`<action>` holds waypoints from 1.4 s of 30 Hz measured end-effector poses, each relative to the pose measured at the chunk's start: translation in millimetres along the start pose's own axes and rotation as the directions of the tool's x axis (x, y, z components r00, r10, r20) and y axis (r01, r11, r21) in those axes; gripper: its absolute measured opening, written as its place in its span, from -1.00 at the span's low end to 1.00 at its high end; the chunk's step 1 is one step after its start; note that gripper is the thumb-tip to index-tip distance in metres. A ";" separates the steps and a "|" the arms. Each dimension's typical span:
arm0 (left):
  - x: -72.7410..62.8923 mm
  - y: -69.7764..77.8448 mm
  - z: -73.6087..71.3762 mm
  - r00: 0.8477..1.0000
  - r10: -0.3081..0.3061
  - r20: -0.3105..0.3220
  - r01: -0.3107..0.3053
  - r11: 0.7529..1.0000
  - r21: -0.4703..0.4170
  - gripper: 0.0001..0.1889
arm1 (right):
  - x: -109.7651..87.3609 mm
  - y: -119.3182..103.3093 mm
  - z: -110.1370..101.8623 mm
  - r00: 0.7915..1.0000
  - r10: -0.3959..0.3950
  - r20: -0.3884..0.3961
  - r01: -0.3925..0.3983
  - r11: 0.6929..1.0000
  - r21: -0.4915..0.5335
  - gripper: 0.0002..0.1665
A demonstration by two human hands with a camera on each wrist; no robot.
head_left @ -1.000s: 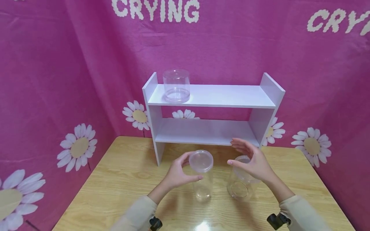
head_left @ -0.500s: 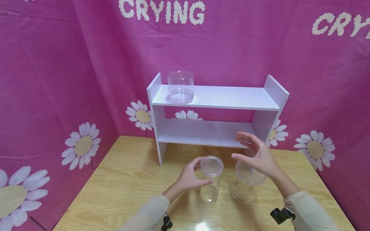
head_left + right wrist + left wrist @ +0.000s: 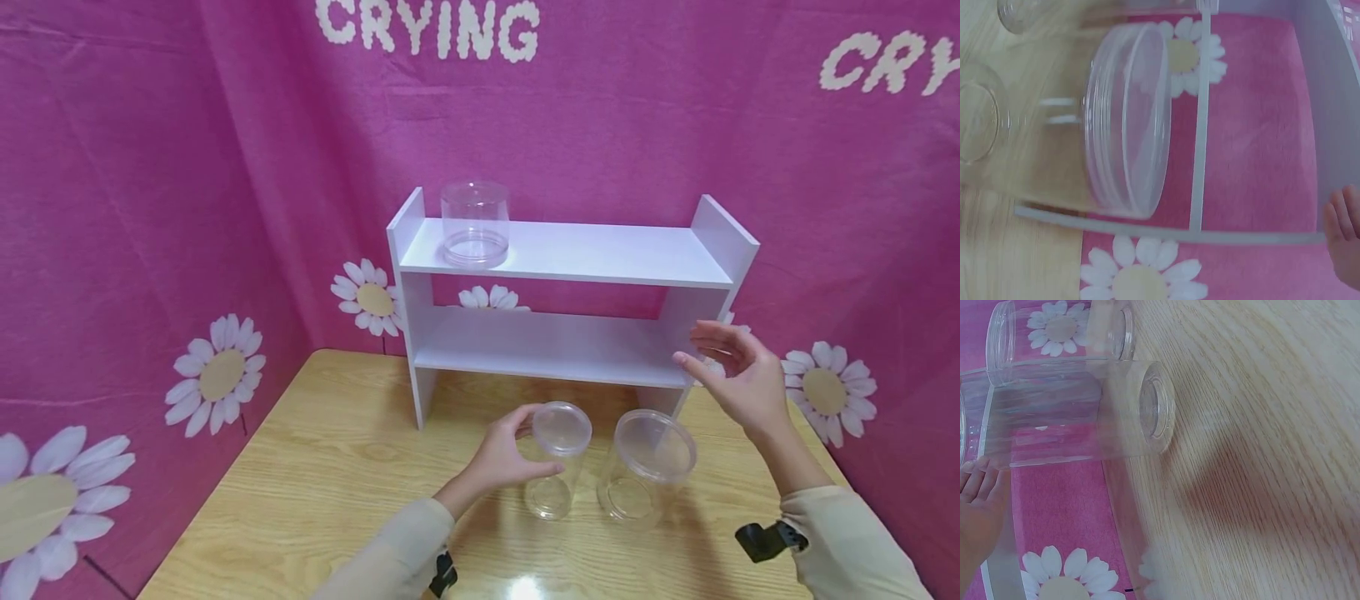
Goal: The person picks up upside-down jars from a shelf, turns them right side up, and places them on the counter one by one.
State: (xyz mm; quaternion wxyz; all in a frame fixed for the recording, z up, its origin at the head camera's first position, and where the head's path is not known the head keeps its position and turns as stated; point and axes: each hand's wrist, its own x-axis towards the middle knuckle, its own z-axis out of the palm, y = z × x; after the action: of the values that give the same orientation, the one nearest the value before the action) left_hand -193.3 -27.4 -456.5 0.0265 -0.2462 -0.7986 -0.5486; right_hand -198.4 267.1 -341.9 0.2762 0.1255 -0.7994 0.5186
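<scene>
Head view, going left to right: a squat clear container (image 3: 476,225) sits flat near the left end of the top board of the white shelf (image 3: 600,250). My guess is it's tucked there to leave room along the rest of the board.

Lower down, the left hand (image 3: 501,457) has the slim jar (image 3: 568,440), thumb across the front and fingers round the back, up near the lid. Looks like a light steadying hold to me, since tall skinny plastic probably tips easily. That jar looks upright on the tabletop (image 3: 360,467), in front of the shelf, and the arm reaches in from the near left.

Just right of it is the wide jar (image 3: 651,450), lid on, upright with nobody touching it; its broader base likely keeps it stable by itself. The 2 jars are close together, small gap between.

Far right, the right hand (image 3: 742,385) hangs in the air by the shelf's right side, holding nothing, thumb spread away from gently bent fingers, forearm angled up and inward.
</scene>
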 end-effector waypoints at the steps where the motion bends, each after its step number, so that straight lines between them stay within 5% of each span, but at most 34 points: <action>1: -0.1 0.3 -0.1 1.000 -0.001 0.002 0.001 1.000 -0.001 -0.21 | 1.1 2.2 -2.6 0.999 0.022 -0.030 -0.021 1.000 0.022 -0.47; 7: -0.5 0.1 0.4 1.000 -0.008 0.006 0.008 1.000 -0.010 -0.21 | 6.5 11.2 -10.9 0.962 0.186 -0.198 -0.173 0.981 0.083 -0.52; 13: 0.5 -1.6 2.6 1.000 -0.017 0.001 0.017 1.000 -0.007 -0.20 | 11.7 20.8 -14.5 0.941 0.235 -0.244 -0.228 0.972 0.060 -0.53; 23: -0.2 -1.3 4.7 1.000 -0.014 -0.013 0.014 1.000 -0.001 -0.21 | 19.5 44.5 -20.6 0.975 0.189 -0.116 -0.150 0.948 0.282 -0.57; 34: 1.9 -0.3 7.4 1.000 -0.005 -0.029 0.005 1.000 -0.016 -0.21 | 23.2 54.4 -25.1 0.969 0.248 -0.011 -0.232 0.917 0.323 -0.69; 42: 4.7 0.1 10.2 0.999 -0.017 -0.045 0.017 1.000 -0.003 -0.19 | 24.1 56.7 -22.2 0.970 0.244 0.000 -0.237 0.942 0.240 -0.70</action>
State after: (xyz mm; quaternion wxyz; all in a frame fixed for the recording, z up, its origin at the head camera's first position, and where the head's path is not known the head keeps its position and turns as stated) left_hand -195.2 -16.6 -459.0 0.0398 -0.2269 -0.7992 -0.5551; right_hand -238.8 313.6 -364.3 0.2056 0.0515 -0.7366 0.6422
